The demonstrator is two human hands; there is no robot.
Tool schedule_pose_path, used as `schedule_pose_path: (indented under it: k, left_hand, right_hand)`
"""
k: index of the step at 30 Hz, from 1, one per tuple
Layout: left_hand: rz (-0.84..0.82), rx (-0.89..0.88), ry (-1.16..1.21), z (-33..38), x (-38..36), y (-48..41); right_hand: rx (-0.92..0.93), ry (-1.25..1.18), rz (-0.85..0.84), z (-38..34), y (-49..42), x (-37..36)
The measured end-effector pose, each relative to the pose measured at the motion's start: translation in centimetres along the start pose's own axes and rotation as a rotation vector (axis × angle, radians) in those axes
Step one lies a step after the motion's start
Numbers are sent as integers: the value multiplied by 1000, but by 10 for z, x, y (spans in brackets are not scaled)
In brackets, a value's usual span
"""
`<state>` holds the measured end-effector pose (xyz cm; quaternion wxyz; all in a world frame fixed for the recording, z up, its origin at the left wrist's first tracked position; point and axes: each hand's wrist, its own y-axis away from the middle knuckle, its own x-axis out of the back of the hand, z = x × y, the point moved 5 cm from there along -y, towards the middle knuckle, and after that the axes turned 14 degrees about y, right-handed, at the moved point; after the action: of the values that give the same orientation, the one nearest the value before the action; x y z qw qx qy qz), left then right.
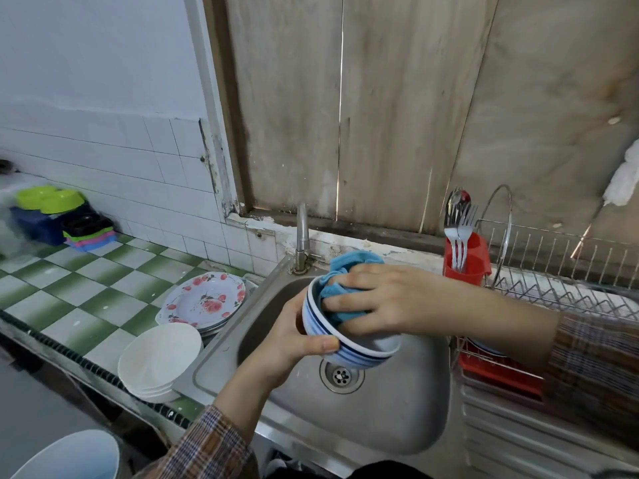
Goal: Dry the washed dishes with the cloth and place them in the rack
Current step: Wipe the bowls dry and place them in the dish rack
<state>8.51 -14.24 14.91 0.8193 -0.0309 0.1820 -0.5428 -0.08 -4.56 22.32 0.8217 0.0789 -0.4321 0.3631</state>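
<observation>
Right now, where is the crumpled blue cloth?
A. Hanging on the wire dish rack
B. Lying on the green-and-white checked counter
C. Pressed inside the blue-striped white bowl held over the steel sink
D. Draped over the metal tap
C: the right hand presses the crumpled blue cloth into the blue-striped white bowl, which the left hand grips over the steel sink.

Left hand [294,340] grips striped bowl [359,350]; right hand [377,299] presses blue cloth [342,285] inside.
</observation>
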Motion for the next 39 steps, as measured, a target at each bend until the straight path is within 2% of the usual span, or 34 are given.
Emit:
schedule_pose_path:
  k: [2, 3, 7, 10, 12, 15, 17, 18, 20, 21, 23, 25, 27, 28, 29, 31, 33, 34, 37, 39]
  left_hand:
    - [-13, -3, -33, 5, 4, 1]
    - [9, -27, -54, 10, 7, 1]
    - [114, -165, -152, 19, 23, 0]
    - [112, -212, -267, 13, 25, 0]
    - [113, -217, -328, 10, 20, 1]
    - [130, -265, -403, 6, 14, 3]
    - [136, -259, -399, -1, 10, 3]
    - [140, -250, -393, -4, 8, 4]
    - [121, -256, -384, -5, 3, 3]
    - [110, -264, -385, -4, 3, 2]
    - [93, -275, -390, 1, 2, -1]
    - [68, -267, -375, 3, -3, -4]
    - [65, -238, -334, -1, -16, -6]
    - [61, -223, -311, -3, -25, -7]
    - [45, -213, -295, -6, -37, -7]
    - [1, -209, -298, -12, -62, -9]
    - [-49, -191, -310, -20, -85, -11]
    - [-69, -181, -321, -25, -94, -13]
    - [-88, -145, -303, -34, -119, -18]
    - [-67, -102, -258, -42, -134, -24]
  right_hand:
    - [34, 66, 82, -1, -2, 2]
    - [-4, 29, 54, 1, -4, -2]
    - [-395, -546, -235, 9, -8, -8]
    - [-743, -866, -271, 7, -11, -12]
    - [-1065, -1145, -145, 3, -13, -20]
    - [-1533, -1748, 200, -5, -13, -41]
    - [-1722, -1993, 396, -9, -13, -51]
    - [-1775, -2028, 451, -11, -12, -54]
    - [-1735, -1953, 434, -10, -8, -53]
    - [-1630, -1883, 370, -9, -5, -50]
    - [-1300, -1686, 135, -5, 1, -35]
    - [-1032, -1360, -135, -2, 13, -20]
    - [-947, -1061, -313, 1, 30, -13]
    - [-971, -947, -347, 2, 40, -14]
    - [-1047, -875, -336, 3, 52, -15]
    - [-1308, -900, -157, 0, 77, -18]
    - [-1560, -1165, 121, -9, 101, -17]
    - [-1622, -1341, 216, -15, 111, -17]
    - [-1604, -1807, 307, -30, 131, 0]
    - [-1605, -1921, 403, -34, 149, 14]
